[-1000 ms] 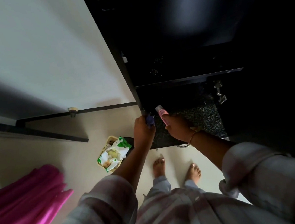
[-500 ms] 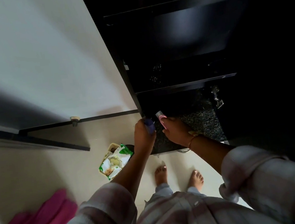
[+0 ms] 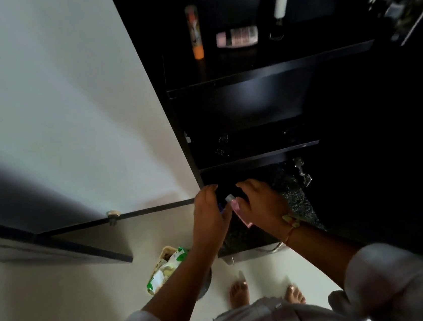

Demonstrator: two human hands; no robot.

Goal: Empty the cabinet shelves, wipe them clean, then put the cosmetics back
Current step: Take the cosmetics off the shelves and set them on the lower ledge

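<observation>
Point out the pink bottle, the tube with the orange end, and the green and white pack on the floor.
pink bottle [image 3: 238, 208]: head view, mid body.
tube with the orange end [image 3: 194, 30]: head view, upper body.
green and white pack [image 3: 165, 270]: head view, top face.

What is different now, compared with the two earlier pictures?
The fingers of the left hand and the right hand have uncurled and spread. The pink tube stays between them; whether either grips it is unclear. The green packet has not moved.

Dim cabinet [image 3: 265, 106] interior, bright wall [image 3: 66, 97], blurred edges, wide-angle distortion
</observation>
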